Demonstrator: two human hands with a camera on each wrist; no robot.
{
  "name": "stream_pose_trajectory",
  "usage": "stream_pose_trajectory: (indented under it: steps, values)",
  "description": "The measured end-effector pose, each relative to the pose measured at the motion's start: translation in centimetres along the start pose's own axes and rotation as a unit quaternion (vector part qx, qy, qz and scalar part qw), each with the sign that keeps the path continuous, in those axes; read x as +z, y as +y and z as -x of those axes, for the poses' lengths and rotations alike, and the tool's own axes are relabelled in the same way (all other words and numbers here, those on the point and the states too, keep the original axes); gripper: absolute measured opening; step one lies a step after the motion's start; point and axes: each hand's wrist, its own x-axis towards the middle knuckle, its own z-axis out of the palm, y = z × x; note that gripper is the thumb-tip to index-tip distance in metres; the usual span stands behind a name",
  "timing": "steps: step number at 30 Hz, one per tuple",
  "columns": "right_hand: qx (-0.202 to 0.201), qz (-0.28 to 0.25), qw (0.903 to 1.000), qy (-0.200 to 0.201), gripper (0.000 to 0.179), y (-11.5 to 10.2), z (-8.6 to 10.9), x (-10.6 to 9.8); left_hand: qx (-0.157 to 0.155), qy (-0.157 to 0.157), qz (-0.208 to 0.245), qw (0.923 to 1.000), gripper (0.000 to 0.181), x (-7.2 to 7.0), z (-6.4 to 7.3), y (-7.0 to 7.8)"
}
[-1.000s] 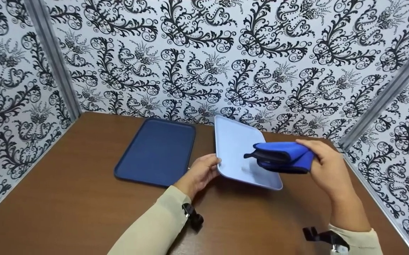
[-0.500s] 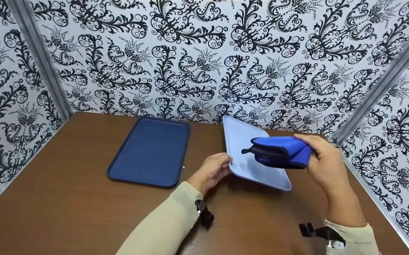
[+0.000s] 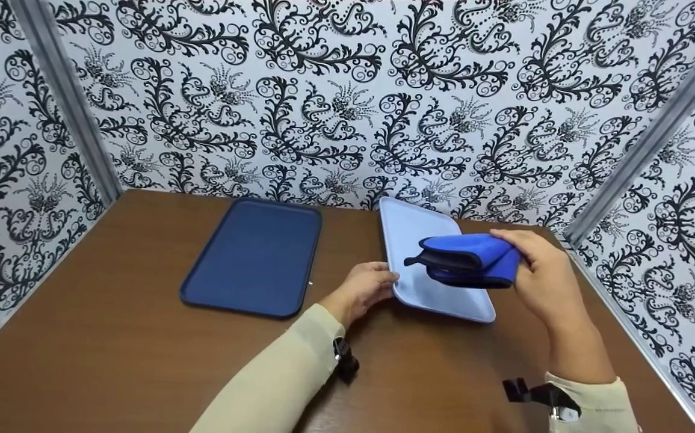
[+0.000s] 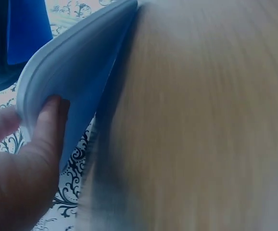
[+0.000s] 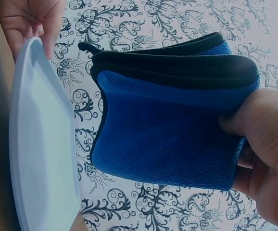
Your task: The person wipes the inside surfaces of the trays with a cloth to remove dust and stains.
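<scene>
My left hand (image 3: 366, 288) pinches the left rim of a light blue tray (image 3: 413, 228), thumb on the upper face and fingers underneath. The tray is tilted, its left side raised off the table; the left wrist view shows its underside (image 4: 81, 82) and the fingers (image 4: 50, 122) against it. My right hand (image 3: 549, 273) grips a folded blue cloth (image 3: 467, 258) with black edging and a small black loop. This cloth hangs above the tray and hides part of it in the head view. In the right wrist view a gap shows between cloth (image 5: 163, 125) and tray (image 5: 43, 139).
A dark blue tray (image 3: 254, 258) lies flat on the brown table (image 3: 130, 355), to the left of the light blue one. A tiny pale speck (image 3: 310, 282) is beside its right edge. Patterned walls (image 3: 323, 90) stand behind and at both sides.
Over the first half second the light blue tray and left hand shifted right, away from the dark tray, while the view turned slightly. Since then the cloth has moved a little left.
</scene>
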Motion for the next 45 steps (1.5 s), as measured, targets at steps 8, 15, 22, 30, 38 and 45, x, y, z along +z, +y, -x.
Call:
stream_pose_trajectory:
  steps: [8,15,22,30,38,45]
  values:
    - [-0.003,-0.004,1.0,0.002,0.051,-0.1,0.0,0.1,0.011,0.054,-0.164,0.9849,0.024,-0.1,0.8,0.7]
    - [-0.014,-0.008,0.9999,0.004,0.048,-0.3,0.0,0.5,0.002,0.08,-0.267,0.9603,0.021,-0.3,0.8,1.5]
    - [0.002,-0.002,0.9999,-0.017,0.048,-0.7,0.1,0.7,-0.015,0.086,-0.385,0.9187,0.013,-0.3,0.1,1.9]
    - [0.001,0.007,0.9997,-0.025,0.047,-0.6,0.1,0.9,-0.026,0.081,-0.357,0.9303,0.014,-0.4,0.0,1.5]
    - [0.0,0.007,0.9995,-0.03,0.048,-0.8,0.2,0.9,-0.019,0.077,-0.358,0.9302,0.013,-0.7,-0.1,1.2]
    - [-0.011,0.016,0.9993,-0.031,0.047,-0.7,0.1,1.2,-0.012,0.085,-0.313,0.9458,0.022,-1.2,0.6,1.9]
